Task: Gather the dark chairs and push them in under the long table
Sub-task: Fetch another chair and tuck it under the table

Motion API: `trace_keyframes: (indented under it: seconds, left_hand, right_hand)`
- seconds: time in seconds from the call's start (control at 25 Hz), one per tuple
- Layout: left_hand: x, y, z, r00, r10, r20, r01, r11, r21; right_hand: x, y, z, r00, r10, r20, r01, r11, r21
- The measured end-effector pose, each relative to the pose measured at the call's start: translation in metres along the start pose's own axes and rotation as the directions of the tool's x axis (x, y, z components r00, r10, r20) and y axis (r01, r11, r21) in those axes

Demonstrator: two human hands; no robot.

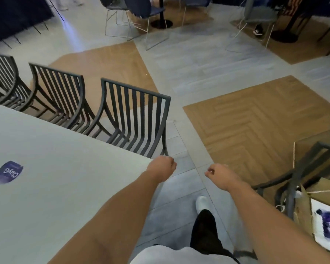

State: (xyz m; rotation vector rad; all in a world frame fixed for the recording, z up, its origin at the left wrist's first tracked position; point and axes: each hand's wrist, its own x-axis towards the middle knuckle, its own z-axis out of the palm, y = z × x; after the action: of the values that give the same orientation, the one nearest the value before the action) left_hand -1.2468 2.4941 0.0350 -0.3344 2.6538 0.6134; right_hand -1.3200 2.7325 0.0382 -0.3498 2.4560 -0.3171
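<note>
Three dark slatted metal chairs stand in a row along the far edge of the long pale table: a near chair, a middle chair and a far chair, all with seats tucked under the tabletop. My left hand hangs over the table's corner, fingers loosely curled, holding nothing, just below the near chair's rear leg. My right hand hangs over the floor to the right, fingers also loosely curled and empty. Another dark chair frame stands at the right, partly hidden by a box.
A cardboard box with a printed label sits at the lower right. Blue chairs with wire legs and a round table base stand at the back. A round purple sticker lies on the table. Open floor stretches ahead.
</note>
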Motion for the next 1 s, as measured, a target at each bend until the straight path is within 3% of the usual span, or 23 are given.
trace_keyframes:
  seconds: [0.28,0.48,0.76,1.0]
  left_hand:
    - [0.129,0.056,-0.057,0.972,-0.21,-0.104,0.197,0.972,-0.128]
    - [0.194,0.063,-0.097,0.935,-0.324,-0.14,0.288,0.929,-0.231]
    - [0.284,0.008,-0.145,0.871,-0.474,-0.129,0.416,0.852,-0.318]
    - [0.361,-0.066,-0.186,0.755,-0.65,-0.081,0.555,0.701,-0.448]
  right_hand:
    - [0.152,0.022,-0.128,0.986,-0.144,0.089,0.152,0.983,-0.099]
    - [0.245,-0.007,-0.201,0.959,-0.258,0.114,0.276,0.942,-0.19]
    - [0.372,-0.095,-0.25,0.895,-0.409,0.177,0.444,0.851,-0.281]
    - [0.475,-0.2,-0.284,0.836,-0.484,0.257,0.548,0.739,-0.391]
